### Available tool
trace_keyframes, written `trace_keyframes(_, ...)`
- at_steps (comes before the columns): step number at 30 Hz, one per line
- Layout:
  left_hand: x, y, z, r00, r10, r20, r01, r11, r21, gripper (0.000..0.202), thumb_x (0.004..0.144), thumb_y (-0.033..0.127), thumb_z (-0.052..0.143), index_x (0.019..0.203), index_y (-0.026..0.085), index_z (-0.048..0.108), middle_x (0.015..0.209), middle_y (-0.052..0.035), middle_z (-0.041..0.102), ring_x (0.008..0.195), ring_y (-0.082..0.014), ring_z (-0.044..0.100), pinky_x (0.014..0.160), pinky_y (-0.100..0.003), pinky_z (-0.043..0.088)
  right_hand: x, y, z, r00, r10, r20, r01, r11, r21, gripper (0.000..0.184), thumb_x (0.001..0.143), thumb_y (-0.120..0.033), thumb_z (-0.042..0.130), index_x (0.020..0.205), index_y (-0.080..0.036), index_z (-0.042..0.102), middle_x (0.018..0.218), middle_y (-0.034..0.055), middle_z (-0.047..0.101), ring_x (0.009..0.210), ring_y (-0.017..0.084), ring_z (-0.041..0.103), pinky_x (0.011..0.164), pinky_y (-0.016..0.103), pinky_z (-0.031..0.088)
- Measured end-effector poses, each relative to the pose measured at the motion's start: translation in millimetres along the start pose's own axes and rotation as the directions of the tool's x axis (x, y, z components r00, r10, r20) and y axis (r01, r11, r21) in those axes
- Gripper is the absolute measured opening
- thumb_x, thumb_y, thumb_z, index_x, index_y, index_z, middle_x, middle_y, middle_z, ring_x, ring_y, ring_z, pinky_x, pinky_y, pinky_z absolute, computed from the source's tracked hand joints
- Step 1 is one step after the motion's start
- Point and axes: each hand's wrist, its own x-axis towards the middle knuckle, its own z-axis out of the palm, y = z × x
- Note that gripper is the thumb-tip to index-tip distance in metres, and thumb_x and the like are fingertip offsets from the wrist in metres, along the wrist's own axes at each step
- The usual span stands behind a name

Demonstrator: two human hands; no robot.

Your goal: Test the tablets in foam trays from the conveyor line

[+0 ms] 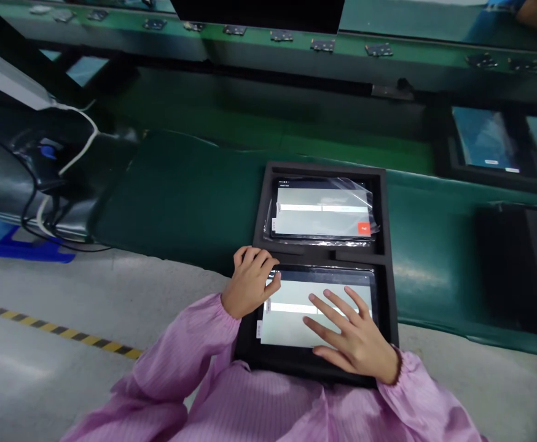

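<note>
A black foam tray with two recesses sits over the near edge of the green bench. In its near recess lies a lit tablet, its screen pale with a white bar across. My right hand is open over that screen, fingers spread; whether the fingertips touch the glass I cannot tell. My left hand is closed, its fingers bent over the tray's left rim beside the tablet's upper left corner. The far recess holds a second lit tablet under loose clear film, with a red button on its screen.
Circuit boards stand in a row on a ledge at the back. Trays with tablets are at the right. A dark box-like object lies on the right of the bench. A white cable and a blue stool are at left.
</note>
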Motion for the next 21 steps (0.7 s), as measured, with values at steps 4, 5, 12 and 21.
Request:
trace_keyframes(4,7,-2,-1.9,1.0,0.017,-0.006,-0.017,0.999,-0.032,0.023,0.092,0.023,0.042,0.091,0.018,0.064,0.089,-0.0052,0.066,0.095,-0.0243,0.054,0.106,-0.055,0.031,1,-7,2,0.999,0.02,-0.039,-0.02,1.0,0.013,0.034,0.094,-0.048,0.058,0.114,-0.022,0.069,0.132,0.0081,0.064,0.137,0.023,0.044,0.121,0.044,0.02)
trace_keyframes(5,8,-2,-4.2,1.0,0.02,-0.008,-0.02,0.999,-0.046,0.021,0.091,0.023,0.042,0.09,0.018,0.063,0.089,-0.0046,0.065,0.095,-0.024,0.054,0.108,-0.055,0.03,1,-9,3,0.998,0.023,-0.055,-0.022,1.0,0.016,0.034,0.094,-0.048,0.058,0.114,-0.022,0.07,0.131,0.008,0.065,0.138,0.022,0.043,0.122,0.044,0.02)
trace_keyframes(12,-2,7,-38.7,0.998,0.068,0.01,-0.064,0.964,-0.257,0.013,0.089,0.02,0.045,0.095,0.019,0.056,0.096,-0.0061,0.06,0.101,-0.0231,0.054,0.103,-0.049,0.04,-2,3,-21,0.98,0.016,-0.2,-0.049,0.985,-0.163,0.033,0.1,-0.042,0.046,0.111,-0.028,0.073,0.121,0.0017,0.07,0.142,0.019,0.038,0.124,0.04,0.017)
trace_keyframes(21,-31,16,-58.9,0.981,0.119,-0.153,-0.189,0.768,-0.612,0.025,0.09,0.013,0.044,0.11,0.021,0.058,0.09,-0.0049,0.056,0.08,-0.0158,0.058,0.066,-0.028,0.052,12,58,-87,0.775,0.324,-0.543,-0.456,0.881,-0.125,0.041,0.1,-0.028,0.042,0.131,-0.045,0.061,0.134,-0.0093,0.061,0.118,0.031,0.06,0.108,0.05,0.044)
